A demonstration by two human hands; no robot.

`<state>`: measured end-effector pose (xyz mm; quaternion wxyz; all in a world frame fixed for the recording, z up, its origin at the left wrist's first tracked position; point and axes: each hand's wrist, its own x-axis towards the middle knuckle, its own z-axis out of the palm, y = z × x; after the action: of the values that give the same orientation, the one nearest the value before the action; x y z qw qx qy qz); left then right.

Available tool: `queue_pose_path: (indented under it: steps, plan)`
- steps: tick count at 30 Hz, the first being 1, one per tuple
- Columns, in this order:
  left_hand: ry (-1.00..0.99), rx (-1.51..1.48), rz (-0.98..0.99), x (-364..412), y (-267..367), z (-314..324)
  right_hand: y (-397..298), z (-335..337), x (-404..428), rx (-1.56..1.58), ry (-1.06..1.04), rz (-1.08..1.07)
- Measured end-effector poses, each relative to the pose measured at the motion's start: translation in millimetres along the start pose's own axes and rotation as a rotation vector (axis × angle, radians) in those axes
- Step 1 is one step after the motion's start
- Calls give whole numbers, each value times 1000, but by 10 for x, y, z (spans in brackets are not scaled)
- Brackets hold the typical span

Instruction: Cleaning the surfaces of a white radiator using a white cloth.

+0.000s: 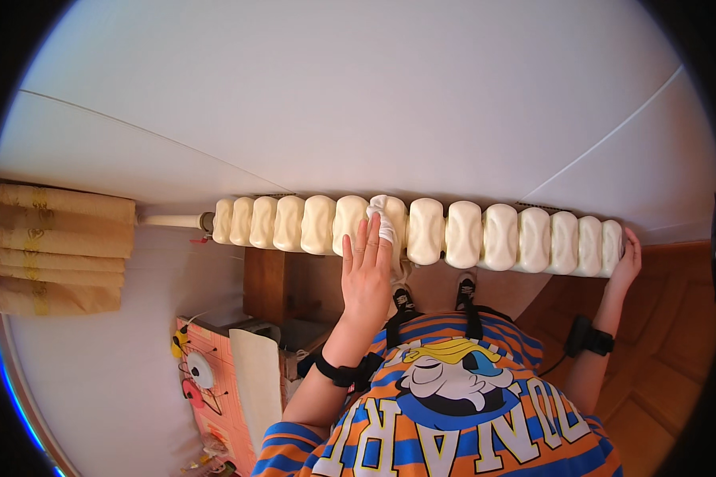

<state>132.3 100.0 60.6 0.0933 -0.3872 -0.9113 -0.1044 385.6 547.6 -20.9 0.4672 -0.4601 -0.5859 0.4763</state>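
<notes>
A cream-coloured sectional radiator (501,238) runs crosswise before me, its rounded sections side by side along the white wall. My left hand (367,277) lies palm down near its middle, fingers stretched towards the wall. A white cloth (385,214) is bunched under and around these fingertips, on top of a section; the left thumb is hidden. At the radiator's right end, my right hand (627,259) touches the outermost section with its fingers curved. Whether it grips there I cannot tell.
A pale pipe (173,220) joins the radiator's left end, with a red valve handle (198,241) below. Beige curtain fabric (59,247) hangs at far left. A pink patterned box (206,381) and a brown wooden post (264,283) stand left of me. Wooden panelling (656,340) is on the right.
</notes>
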Motion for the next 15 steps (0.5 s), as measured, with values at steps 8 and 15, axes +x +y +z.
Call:
queue_pose_path:
  steps: [8,15]
  plan:
    - [6,-38,-48,-306,-75,59,-42,27,-30,-32,-9,-17]
    - [9,106,-32,-18,-8,3,12,3,22,-17,-15,-28]
